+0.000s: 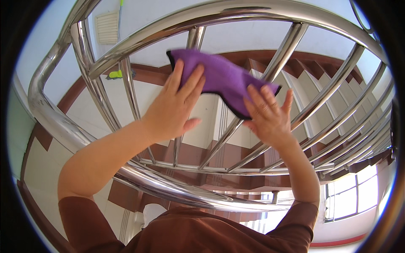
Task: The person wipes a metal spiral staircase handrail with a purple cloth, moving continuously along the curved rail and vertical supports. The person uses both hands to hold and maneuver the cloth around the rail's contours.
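A purple cloth [218, 71] with black edging hangs spread between my two hands, slightly blurred. My left hand [174, 101] has its fingers over the cloth's left part, while the thumb sticks out below, off the fabric. At the lower right part, my right hand [269, 117] lays its fingers on the cloth, the little finger apart from the rest. How the fingers pinch the fabric is partly hidden. Behind the cloth stand shiny metal balusters [286, 47], below a thick curved metal handrail [234, 14]. Both forearms reach over a nearer metal rail [190, 193].
Stairs [319, 91] with pale treads and brown edges run beyond the balusters on the right. A green-headed mop [116, 74] leans at the far wall, near a louvred vent [107, 27]. A bright window [351, 196] is at lower right.
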The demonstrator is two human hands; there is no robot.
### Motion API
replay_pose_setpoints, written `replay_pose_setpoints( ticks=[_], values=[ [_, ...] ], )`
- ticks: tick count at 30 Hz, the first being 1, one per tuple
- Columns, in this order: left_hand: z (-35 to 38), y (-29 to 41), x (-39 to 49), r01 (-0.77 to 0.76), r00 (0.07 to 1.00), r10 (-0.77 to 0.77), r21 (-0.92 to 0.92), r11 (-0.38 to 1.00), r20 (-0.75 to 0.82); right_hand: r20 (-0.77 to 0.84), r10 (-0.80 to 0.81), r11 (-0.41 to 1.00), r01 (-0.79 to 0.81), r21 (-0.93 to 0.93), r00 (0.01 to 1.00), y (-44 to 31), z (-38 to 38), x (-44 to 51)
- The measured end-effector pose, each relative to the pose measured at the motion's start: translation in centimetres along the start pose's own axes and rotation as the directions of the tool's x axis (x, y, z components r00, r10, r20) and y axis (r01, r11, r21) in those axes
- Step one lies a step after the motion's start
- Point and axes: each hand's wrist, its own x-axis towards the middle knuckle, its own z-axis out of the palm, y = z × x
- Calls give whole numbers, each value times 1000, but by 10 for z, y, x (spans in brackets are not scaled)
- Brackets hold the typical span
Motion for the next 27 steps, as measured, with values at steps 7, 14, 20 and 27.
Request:
replay_pose_setpoints(
  ticks=[7, 14, 20, 27],
  values=[
    [-5, 7, -8, -37, 990, 43, -47, 998, 132, -93, 82, 990, -71, 121, 992, -11, 0, 8],
    [-5, -8, 12, -44, 995, 41, -26, 999, -93, -116, 119, 992, -113, 57, 986, 21, -10, 25],
    [-4, 4, -7, -36, 991, 50, -111, 993, 123, -132, 175, 975, -153, 158, 976, -10, 9, 17],
    [-7, -7, 19, -30, 996, 31, 16, 999, -78, -203, 151, 987, -134, 94, 968, -12, 12, 14]
  ],
)
